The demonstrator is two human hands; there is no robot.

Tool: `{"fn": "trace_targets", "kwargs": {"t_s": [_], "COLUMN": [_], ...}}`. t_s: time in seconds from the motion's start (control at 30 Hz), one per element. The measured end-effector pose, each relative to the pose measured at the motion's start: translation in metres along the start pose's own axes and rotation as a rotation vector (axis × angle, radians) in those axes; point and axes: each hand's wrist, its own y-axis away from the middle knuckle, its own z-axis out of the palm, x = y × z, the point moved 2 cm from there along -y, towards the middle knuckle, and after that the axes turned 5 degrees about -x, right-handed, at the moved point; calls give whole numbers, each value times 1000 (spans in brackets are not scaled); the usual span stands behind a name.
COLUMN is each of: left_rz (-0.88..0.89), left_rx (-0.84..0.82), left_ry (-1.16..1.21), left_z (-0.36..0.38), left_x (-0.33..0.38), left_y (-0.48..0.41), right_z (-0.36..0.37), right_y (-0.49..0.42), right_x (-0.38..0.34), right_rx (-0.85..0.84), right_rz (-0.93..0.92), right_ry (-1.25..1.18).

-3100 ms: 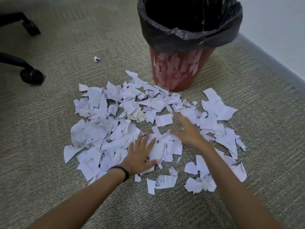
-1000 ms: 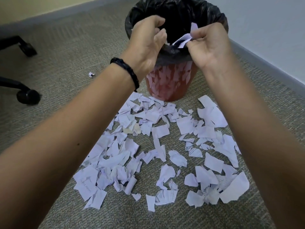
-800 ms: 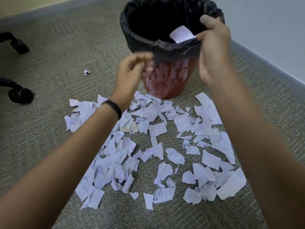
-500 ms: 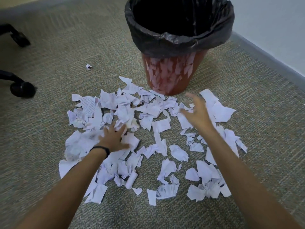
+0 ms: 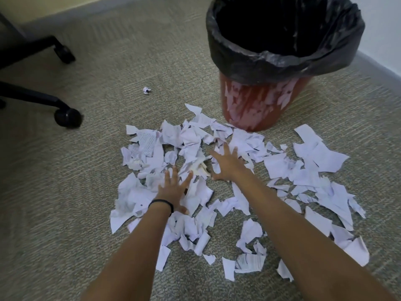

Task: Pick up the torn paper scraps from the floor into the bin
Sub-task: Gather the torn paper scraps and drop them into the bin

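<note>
Torn white paper scraps (image 5: 314, 161) lie scattered over the carpet in a wide patch. Behind them at the upper right stands a red bin (image 5: 258, 109) lined with a black bag (image 5: 282, 59). My left hand (image 5: 173, 189), a black band on its wrist, lies flat with fingers spread on the scraps left of the patch's centre. Just beyond it and to the right, my right hand (image 5: 227, 164) presses down on scraps with fingers spread, a little in front of the bin. Neither hand is closed on paper.
Black office chair legs with castors (image 5: 67, 115) reach in from the left. One small crumpled scrap (image 5: 146, 90) lies apart on the carpet between chair and bin. A grey baseboard and white wall (image 5: 386, 35) run behind the bin on the right.
Both hands dropped scraps into the bin, then came back down to the floor. In the last half second they moved closer together and settled flat on the scraps at the pile's middle.
</note>
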Motion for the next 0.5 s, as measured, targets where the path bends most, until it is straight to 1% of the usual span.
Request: {"fn": "trace_targets", "kwargs": {"t_s": [0.13, 0.23, 0.3, 0.4, 0.5], "left_rz": [-3, 0, 1, -1, -3], "left_rx": [20, 53, 89, 139, 187], "left_ry": [2, 1, -15, -70, -132], "left_z": [0, 1, 6, 18, 35], "left_x": [0, -1, -2, 0, -2], "left_y": [1, 0, 3, 17, 35], "right_z": [2, 2, 7, 19, 29], "right_y": [1, 11, 20, 35, 58], "right_x": [0, 13, 22, 32, 39], "right_rx": [54, 116, 135, 105, 5], "right_rz": [-13, -66, -88, -87, -69], "right_ry": [61, 149, 161, 148, 149]}}
